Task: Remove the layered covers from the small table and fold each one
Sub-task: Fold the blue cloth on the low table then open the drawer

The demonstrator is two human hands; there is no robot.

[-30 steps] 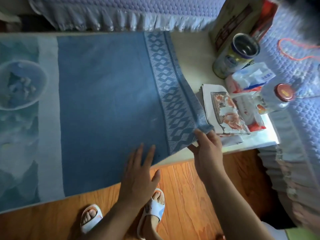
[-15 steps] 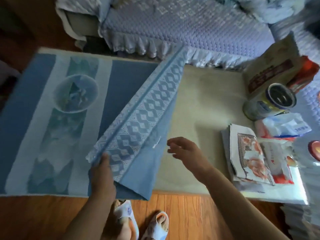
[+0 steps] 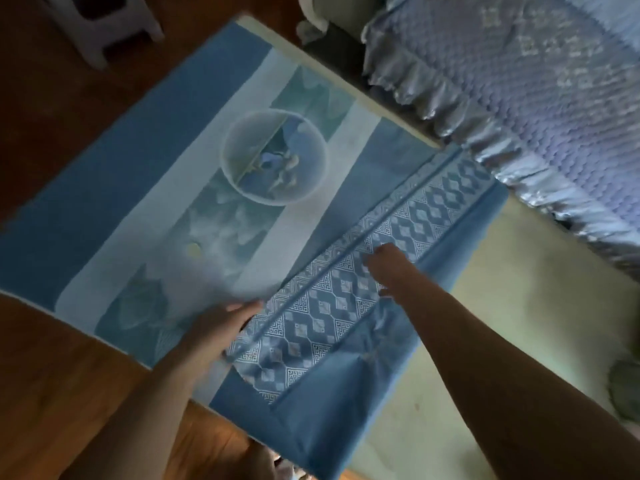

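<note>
The blue cover (image 3: 180, 188) lies spread over the small table (image 3: 502, 306), with its right part folded back on itself so that the patterned border strip (image 3: 346, 292) of diamonds and key-fret shapes faces up, running from about 7 o'clock to 1 o'clock across the middle of the view. To the 3 o'clock side of the fold the bare cream tabletop shows. The left hand (image 3: 218, 334) rests at the near end of the folded border, at about 7 o'clock, fingers fairly straight and lying along the strip's edge; whether the thumb pinches the cloth underneath cannot be told. The right hand (image 3: 384, 268) reaches in from 4 o'clock and sits on the border strip near the centre, knuckles up, fingers bent down onto the fabric; whether it grips the cloth or only presses it cannot be told. A round printed motif (image 3: 273, 157) shows on the cover at 11 o'clock. A quilted, ruffled lilac sofa cover (image 3: 519, 81) lies at 1 o'clock, and wooden floor (image 3: 69, 393) at 8 o'clock
</note>
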